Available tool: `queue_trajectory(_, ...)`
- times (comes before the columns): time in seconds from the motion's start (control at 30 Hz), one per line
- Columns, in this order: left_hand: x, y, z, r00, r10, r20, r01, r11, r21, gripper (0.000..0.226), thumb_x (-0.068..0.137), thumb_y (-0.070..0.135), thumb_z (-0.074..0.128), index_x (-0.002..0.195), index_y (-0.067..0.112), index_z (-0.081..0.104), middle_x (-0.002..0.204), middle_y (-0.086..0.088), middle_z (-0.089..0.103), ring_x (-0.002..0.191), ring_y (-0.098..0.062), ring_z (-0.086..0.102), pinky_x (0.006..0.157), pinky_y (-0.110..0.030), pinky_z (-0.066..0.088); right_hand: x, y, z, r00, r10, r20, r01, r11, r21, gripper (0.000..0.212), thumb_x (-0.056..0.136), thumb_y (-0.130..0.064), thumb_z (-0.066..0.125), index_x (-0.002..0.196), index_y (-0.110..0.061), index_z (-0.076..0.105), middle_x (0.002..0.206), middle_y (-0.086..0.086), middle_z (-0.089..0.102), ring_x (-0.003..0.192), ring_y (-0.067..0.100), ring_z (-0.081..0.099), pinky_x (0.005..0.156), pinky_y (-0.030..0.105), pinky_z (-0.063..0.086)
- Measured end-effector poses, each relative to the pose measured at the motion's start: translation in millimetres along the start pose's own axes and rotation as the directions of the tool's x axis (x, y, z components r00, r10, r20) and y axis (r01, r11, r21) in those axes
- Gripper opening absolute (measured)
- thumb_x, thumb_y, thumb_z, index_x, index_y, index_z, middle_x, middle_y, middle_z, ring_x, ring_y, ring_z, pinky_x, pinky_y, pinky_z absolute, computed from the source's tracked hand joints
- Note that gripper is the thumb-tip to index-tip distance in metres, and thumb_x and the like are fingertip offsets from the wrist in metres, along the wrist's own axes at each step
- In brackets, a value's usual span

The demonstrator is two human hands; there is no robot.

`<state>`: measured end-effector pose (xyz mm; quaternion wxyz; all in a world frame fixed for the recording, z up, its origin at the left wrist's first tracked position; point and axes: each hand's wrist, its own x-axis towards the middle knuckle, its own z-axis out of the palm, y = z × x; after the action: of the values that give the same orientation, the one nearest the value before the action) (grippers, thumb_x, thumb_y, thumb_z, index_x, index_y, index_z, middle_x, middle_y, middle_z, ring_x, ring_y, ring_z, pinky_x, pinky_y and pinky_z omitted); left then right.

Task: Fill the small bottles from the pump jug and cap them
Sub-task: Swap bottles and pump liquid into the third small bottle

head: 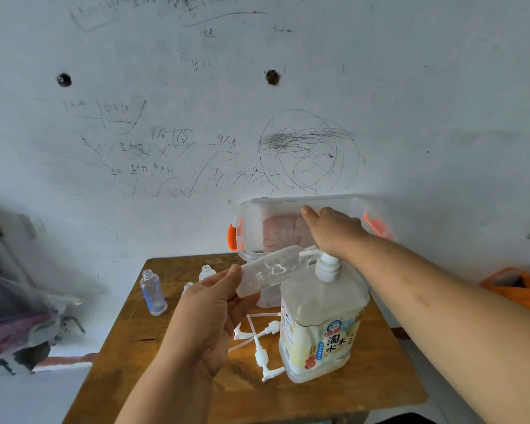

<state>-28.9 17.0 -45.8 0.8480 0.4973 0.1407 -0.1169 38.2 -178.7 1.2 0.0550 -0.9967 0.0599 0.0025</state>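
A large clear pump jug (322, 319) with a yellow label stands on the wooden table (129, 356), its white pump head (329, 266) on top. My right hand (334, 231) rests palm down on the pump head with fingers extended. My left hand (214, 304) grips a small clear bottle (273, 270) by its base, tilted, with its threaded neck against the pump nozzle. Three more small open bottles stand on the table: one (153, 292) at the left, two (207, 272) (188, 287) behind my left hand. Loose white pump caps (262, 347) with tubes lie beside the jug.
A clear plastic bin (251, 228) with orange latches stands at the table's back edge against the scribbled wall. An orange bag (511, 289) lies to the right, and dark blurred clutter (10, 316) sits off the table's left side.
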Motion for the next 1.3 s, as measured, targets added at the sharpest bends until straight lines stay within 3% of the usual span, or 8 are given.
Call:
queue_trajectory(0.17, -2.3, 4.9, 3.3, 0.999, 0.036, 0.028, -0.036, 0.999, 0.002, 0.034, 0.090, 0.016, 0.061, 0.117, -0.004, 0.061, 0.106, -0.020, 0.072, 0.088, -0.029, 0.074, 0.072, -0.035, 0.062, 0.4, -0.7, -11.0, 0.999, -0.025, -0.046, 0.025, 1.000, -0.002, 0.039, 0.103, -0.023, 0.018, 0.139, -0.020, 0.032, 0.131, 0.017, 0.046, 0.120, 0.036, 0.046, 0.103, 0.048, 0.033)
queue_trajectory(0.33, 0.5, 2.1, 2.3, 0.999, 0.027, 0.026, -0.026, 1.000, -0.015, 0.033, 0.090, 0.016, 0.061, 0.117, -0.004, 0.061, 0.106, -0.020, 0.072, 0.090, -0.030, 0.074, 0.072, -0.035, 0.062, 6.4, 1.6, -3.7, 0.999, -0.049, -0.014, 0.047, 0.992, -0.117, 0.044, 0.099, -0.015, 0.026, 0.143, -0.022, 0.024, 0.130, 0.016, 0.043, 0.116, 0.037, 0.047, 0.094, 0.043, 0.035)
queue_trajectory(0.63, 6.4, -4.2, 1.8, 0.999, -0.036, -0.030, 0.036, 0.999, -0.002, 0.030, 0.089, 0.015, 0.062, 0.113, -0.002, 0.062, 0.104, -0.020, 0.071, 0.084, -0.029, 0.075, 0.066, -0.032, 0.062, 11.2, 6.2, 17.4, 0.999, -0.029, -0.033, 0.025, 0.994, -0.103, 0.049, 0.092, -0.008, 0.031, 0.139, -0.020, 0.028, 0.123, 0.011, 0.045, 0.114, 0.035, 0.049, 0.081, 0.037, 0.031)
queue_trajectory(0.87, -1.4, -0.6, 1.5, 1.000, -0.017, -0.015, 0.017, 1.000, 0.014, 0.031, 0.090, 0.015, 0.062, 0.115, -0.002, 0.061, 0.104, -0.020, 0.071, 0.086, -0.031, 0.074, 0.067, -0.032, 0.062, 6.2, 3.1, 9.2, 0.998, -0.036, -0.043, 0.033, 0.997, -0.068, 0.040, 0.100, -0.016, 0.025, 0.139, -0.022, 0.027, 0.125, 0.014, 0.046, 0.112, 0.035, 0.049, 0.095, 0.043, 0.038)
queue_trajectory(1.07, -4.3, 8.4, 3.7, 0.999, 0.036, 0.030, -0.036, 0.999, 0.015, 0.029, 0.090, 0.014, 0.061, 0.113, -0.002, 0.063, 0.104, -0.020, 0.073, 0.090, -0.032, 0.073, 0.071, -0.035, 0.062, 7.1, -2.5, -13.3, 0.999, -0.016, -0.038, 0.014, 0.999, -0.033, 0.038, 0.103, -0.021, 0.021, 0.139, -0.021, 0.035, 0.131, 0.014, 0.047, 0.122, 0.034, 0.045, 0.103, 0.046, 0.033)
queue_trajectory(1.17, -2.8, 7.8, 3.4, 0.999, 0.036, 0.031, -0.037, 0.999, 0.020, 0.030, 0.089, 0.015, 0.061, 0.114, -0.001, 0.064, 0.106, -0.019, 0.072, 0.090, -0.032, 0.073, 0.071, -0.034, 0.062, 6.2, -2.6, -9.2, 0.999, -0.024, 0.029, 0.028, 0.990, -0.139, 0.049, 0.102, -0.020, 0.021, 0.150, -0.024, 0.013, 0.137, 0.014, 0.039, 0.124, 0.035, 0.042, 0.101, 0.044, 0.034)
queue_trajectory(1.3, 0.7, 4.1, 2.5, 0.999, 0.010, 0.040, -0.010, 1.000, 0.001, 0.030, 0.089, 0.015, 0.061, 0.114, -0.002, 0.063, 0.104, -0.019, 0.073, 0.090, -0.032, 0.074, 0.072, -0.035, 0.062, 10.1, 1.3, -5.9, 1.000, -0.017, 0.023, 0.019, 0.995, -0.102, 0.049, 0.098, -0.013, 0.027, 0.146, -0.018, 0.020, 0.130, 0.017, 0.042, 0.116, 0.036, 0.046, 0.092, 0.042, 0.036)
